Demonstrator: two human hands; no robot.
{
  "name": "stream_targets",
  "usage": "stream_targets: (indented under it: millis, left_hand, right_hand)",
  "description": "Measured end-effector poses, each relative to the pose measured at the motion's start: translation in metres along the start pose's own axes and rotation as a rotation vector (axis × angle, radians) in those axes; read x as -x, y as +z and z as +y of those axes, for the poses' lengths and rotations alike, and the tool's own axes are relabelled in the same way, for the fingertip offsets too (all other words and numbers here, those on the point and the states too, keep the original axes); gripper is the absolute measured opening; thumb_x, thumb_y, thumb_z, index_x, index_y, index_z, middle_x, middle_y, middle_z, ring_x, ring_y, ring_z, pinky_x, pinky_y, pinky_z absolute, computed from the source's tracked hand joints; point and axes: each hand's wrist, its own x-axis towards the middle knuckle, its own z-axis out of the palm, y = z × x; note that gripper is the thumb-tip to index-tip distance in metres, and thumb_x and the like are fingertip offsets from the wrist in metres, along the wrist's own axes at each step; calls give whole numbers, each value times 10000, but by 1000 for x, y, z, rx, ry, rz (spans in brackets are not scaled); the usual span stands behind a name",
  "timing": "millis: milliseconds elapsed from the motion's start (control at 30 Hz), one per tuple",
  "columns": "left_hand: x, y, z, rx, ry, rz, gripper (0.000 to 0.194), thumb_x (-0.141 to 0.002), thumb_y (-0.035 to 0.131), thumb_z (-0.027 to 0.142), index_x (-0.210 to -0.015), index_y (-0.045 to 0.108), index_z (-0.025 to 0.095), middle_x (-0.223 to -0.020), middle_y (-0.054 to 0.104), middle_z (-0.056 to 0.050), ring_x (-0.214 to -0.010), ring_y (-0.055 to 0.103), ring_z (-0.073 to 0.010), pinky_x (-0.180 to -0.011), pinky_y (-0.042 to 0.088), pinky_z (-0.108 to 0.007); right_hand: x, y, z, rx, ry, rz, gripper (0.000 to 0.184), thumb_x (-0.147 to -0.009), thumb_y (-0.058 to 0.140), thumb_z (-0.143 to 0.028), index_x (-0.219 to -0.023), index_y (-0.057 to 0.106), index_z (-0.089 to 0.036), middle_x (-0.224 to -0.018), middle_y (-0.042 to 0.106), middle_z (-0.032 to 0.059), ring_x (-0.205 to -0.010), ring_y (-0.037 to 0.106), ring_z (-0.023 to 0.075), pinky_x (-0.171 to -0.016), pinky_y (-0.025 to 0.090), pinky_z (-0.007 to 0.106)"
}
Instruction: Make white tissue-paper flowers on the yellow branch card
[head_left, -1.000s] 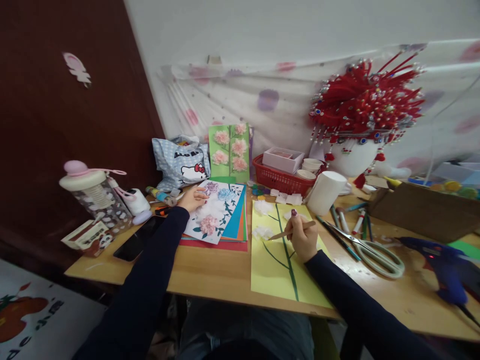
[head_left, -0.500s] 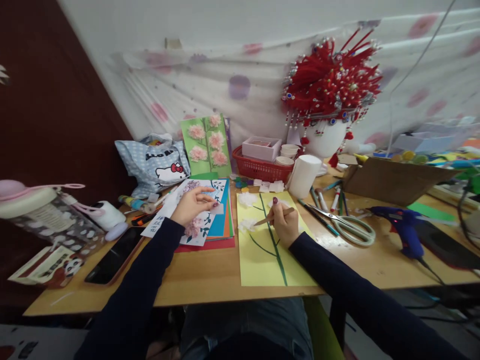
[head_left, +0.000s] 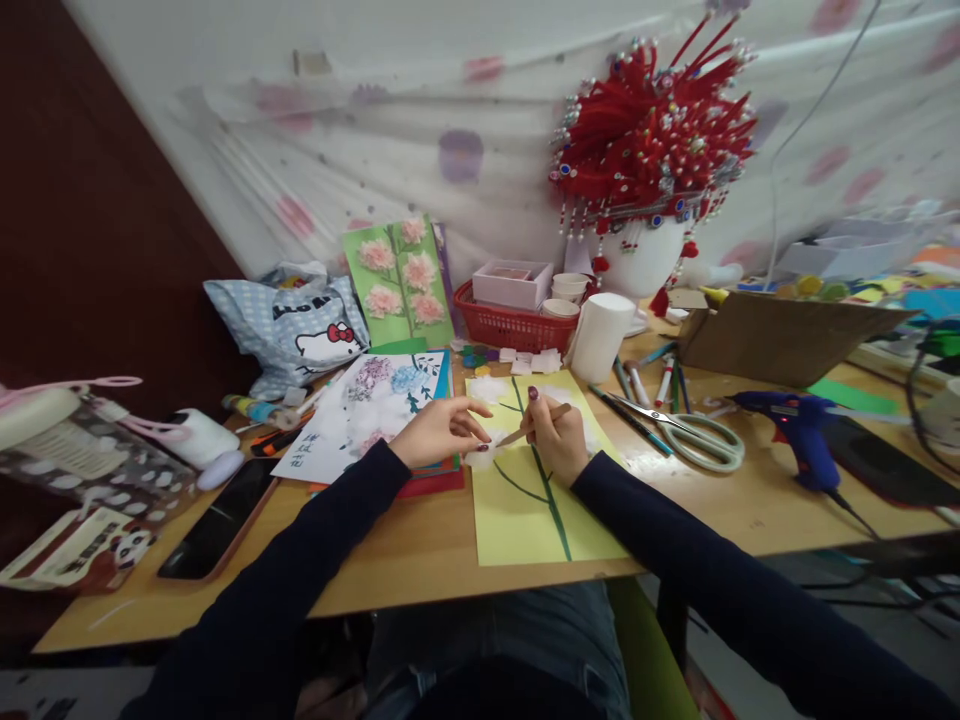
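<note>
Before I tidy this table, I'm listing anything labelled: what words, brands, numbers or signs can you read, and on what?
"LLO": blue checked Hello Kitty bag; the rest is creased or unclear.
Handwritten Chinese characters: white flower sheet, too small to read surely.
Label on the patterned bottle: blurred.
Print on the panda package: blurred.
Yellow sheet: none visible.
</note>
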Motion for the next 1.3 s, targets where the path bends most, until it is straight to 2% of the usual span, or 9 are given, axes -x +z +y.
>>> stream_targets:
  millis: [167, 267, 433, 667, 933, 1133, 1300]
  left_hand:
    - [-14, 10, -9, -46, 42, 53, 340, -657, 685, 68, -980, 599, 129, -767, 692, -33, -650, 666, -132, -604, 504, -226]
    - [-16, 14, -13, -65, 76, 88, 321, -672, 695, 89, -979, 609, 132, -751, 683, -24, -678, 664, -134, -638, 510, -234]
    - [-15, 17, -17, -67, 136, 78, 316, -684, 672, 72, -984, 608, 149, -769, 702, -20, -712, 676, -140, -661, 513, -241]
    - [-19, 21, -31, -5, 196, 53, 267, -712, 660, 71, -964, 597, 135, -780, 709, -36, -728, 685, -138, -708, 527, -257]
    - [-20, 18, -38, 30, 255, 40, 272, -700, 633, 8, -936, 603, 140, -773, 711, -29, -739, 693, -131, -732, 539, -251]
    - [-24, 18, -44, 47, 286, 32, 266, -692, 640, 2, -920, 611, 138, -770, 710, -32, -750, 696, -134, -746, 544, -255]
    - [-23, 20, -43, 81, 250, 27, 277, -688, 597, -29, -914, 611, 130, -777, 711, -44, -762, 702, -145, -760, 547, -270]
  right_hand:
    - [4, -2, -2, -54, -11, 84, 600, -919, 375, -588, -492, 508, -186, -353, 435, -19, -338, 412, 84, -380, 332, 210]
    - [9, -3, -4, -74, -44, 23, 591, -934, 362, -563, -501, 518, -190, -355, 441, -20, -330, 406, 84, -377, 333, 213]
    - [13, -3, -9, 40, -134, -108, 577, -944, 340, -549, -528, 528, -195, -404, 489, -8, -368, 429, 89, -409, 356, 221]
    - [17, -7, -5, 121, -210, -68, 552, -965, 347, -473, -530, 540, -193, -425, 492, -10, -398, 449, 92, -457, 371, 228]
    - [18, -3, -1, 166, -219, -126, 537, -957, 352, -493, -559, 554, -194, -441, 515, -9, -393, 462, 96, -460, 380, 229]
    - [20, -4, -3, 195, -245, -84, 554, -964, 332, -486, -542, 545, -198, -441, 523, 1, -403, 475, 102, -472, 387, 237]
    - [19, -3, -3, 239, -265, -157, 527, -967, 341, -465, -564, 548, -195, -434, 522, -6, -392, 483, 97, -458, 378, 224]
